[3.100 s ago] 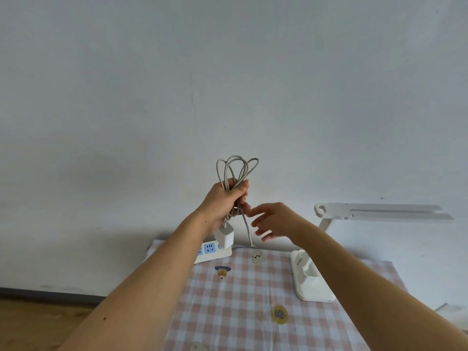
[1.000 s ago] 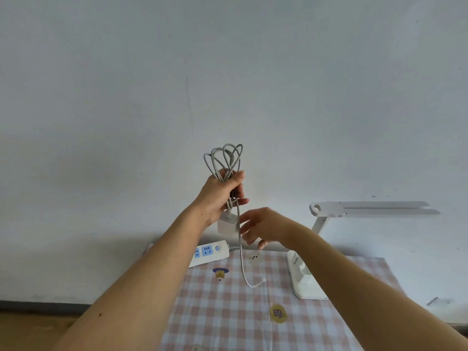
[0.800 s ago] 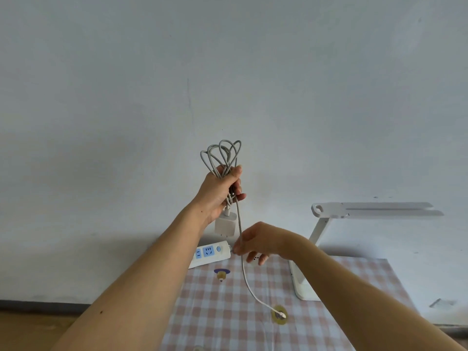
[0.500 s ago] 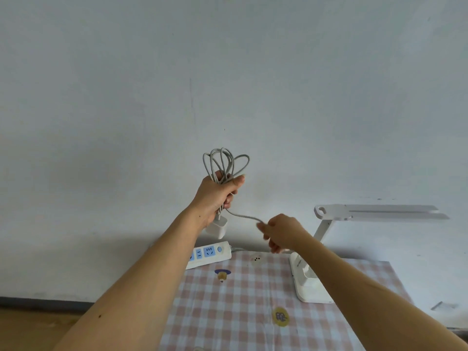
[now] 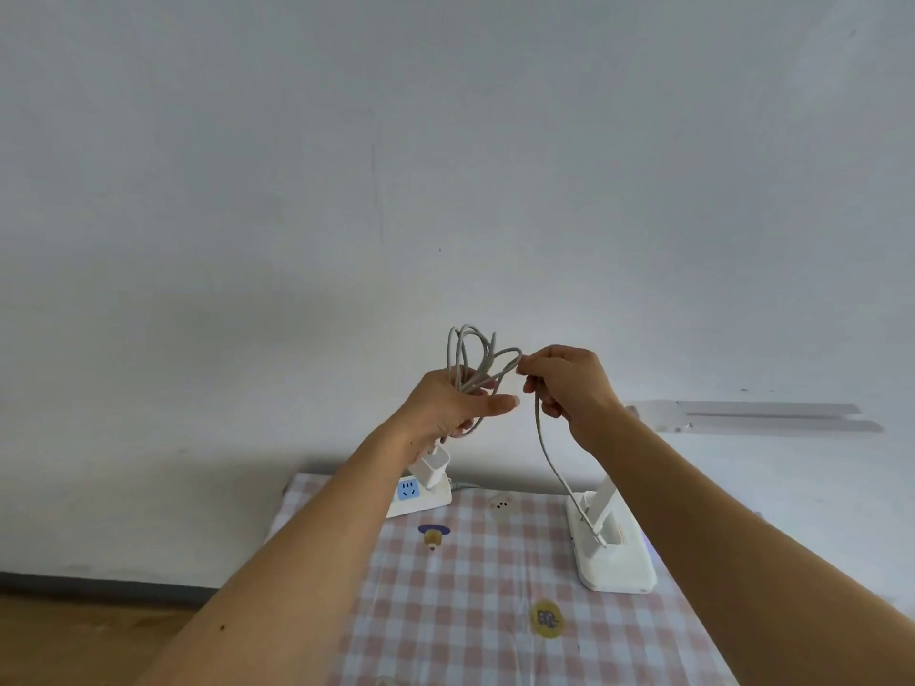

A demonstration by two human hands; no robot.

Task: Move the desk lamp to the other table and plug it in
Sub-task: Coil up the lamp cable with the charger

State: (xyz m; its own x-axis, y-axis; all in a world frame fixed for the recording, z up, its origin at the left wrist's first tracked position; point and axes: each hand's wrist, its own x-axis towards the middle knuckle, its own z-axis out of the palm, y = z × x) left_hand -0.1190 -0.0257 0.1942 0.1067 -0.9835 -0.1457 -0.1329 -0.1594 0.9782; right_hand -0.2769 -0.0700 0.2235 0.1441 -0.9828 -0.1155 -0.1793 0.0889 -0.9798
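My left hand [image 5: 448,408] holds a coiled grey cable [image 5: 475,356] above the table, loops sticking up past the fingers. A white plug adapter [image 5: 432,466] hangs below that hand. My right hand [image 5: 569,386] pinches a strand of the cable beside the coil; the free end drops down to the lamp base, its tip at the base's top. The white desk lamp [image 5: 611,547] stands on the checked table at the right, its flat head [image 5: 757,415] reaching right. A white power strip [image 5: 421,500] with blue sockets lies at the table's back edge.
The table wears a pink and white checked cloth [image 5: 470,611] with small printed motifs. A plain pale wall stands right behind it. Wooden floor and a dark skirting board show at the lower left.
My right hand has risen from below the coil to its level and now pinches a strand there. The left hand came lower. The cable's free end swung right onto the lamp base.
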